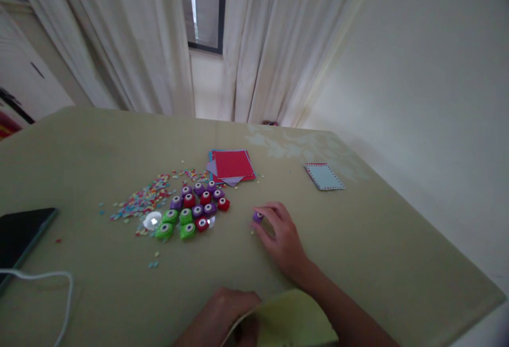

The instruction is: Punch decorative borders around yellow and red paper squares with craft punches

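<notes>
Right now I'm looking down over a broad pale-green table [119,294] that is filling most of my view, with long whitish curtains [131,39] hanging beyond its far edge and a plain wall [429,82] rising on the right. Between the curtains a dark-framed window [204,8] is showing. At the left edge a dark flat device [24,230] is lying on the table, a white cable [43,274] curving across its near end.

Closest to me, a yellowish sheet [298,312] is bending upward, and the left hand [233,304] is curling against it; the fingers are partly hiding behind the sheet, so I can't tell how firmly they are gripping. The right hand [280,233] is reaching out farther, thumb and forefinger rounding into a near-closed ring.

Farther back, a loose stack of cards with a red one on top [234,165] is lying near the middle, and a pale blue card with a dashed border [324,176] is resting to its right. Left of the stack, colourful confetti [145,198] is spreading beside a cluster of purple, red and green punches [186,216]. Apart from these, a single purple punch [258,217] is sitting pinched between the right hand's fingertips.
</notes>
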A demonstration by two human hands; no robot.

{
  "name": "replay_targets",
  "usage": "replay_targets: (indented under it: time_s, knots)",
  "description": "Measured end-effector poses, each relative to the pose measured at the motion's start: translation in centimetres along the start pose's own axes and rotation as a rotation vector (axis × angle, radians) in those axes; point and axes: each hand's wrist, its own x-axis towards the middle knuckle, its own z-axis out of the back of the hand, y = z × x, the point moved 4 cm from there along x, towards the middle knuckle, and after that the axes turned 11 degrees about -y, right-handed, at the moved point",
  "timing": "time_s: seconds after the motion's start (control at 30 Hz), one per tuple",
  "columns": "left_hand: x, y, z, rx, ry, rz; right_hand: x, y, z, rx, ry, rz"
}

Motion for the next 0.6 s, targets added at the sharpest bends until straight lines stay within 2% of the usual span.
replay_targets:
  time_s: [0.07,0.1,0.17,0.23,0.33,0.43,0.5,0.6]
  knots:
    - [-0.1,-0.6,-0.3,-0.048,0.065,-0.087,0.6,0.9,-0.6,-0.059,0.067,0.063]
    - [-0.2,-1.0,-0.2,-0.058,0.04,-0.102,1.0,1.1,-1.0,-0.099,0.108,0.078]
    - [-0.4,-1.7,0.5,-0.037,-0.093,-0.066,1.8,0.8,-1.5,-0.171,0.151,0.074]
    - [-0.5,-2.5,1.1,-0.016,-0.176,-0.027,2.7,0.0,-1.7,-0.212,0.117,0.046]
    - [-0.6,-3.3,1.6,-0.017,-0.233,0.005,3.7,-1.0,-1.9,-0.272,0.028,0.038]
    - [-0.9,-2.7,2.0,-0.021,-0.342,0.122,4.5,-0.2,-3.0,-0.311,0.037,0.082]
    - [-1.2,-1.5,2.1,-0.07,-0.414,0.251,4.9,0.9,-4.6,-0.194,0.114,0.051]
    - [-1.3,-0.3,2.2,-0.168,-0.429,0.361,5.8,2.0,-7.0,0.183,0.204,-0.188]
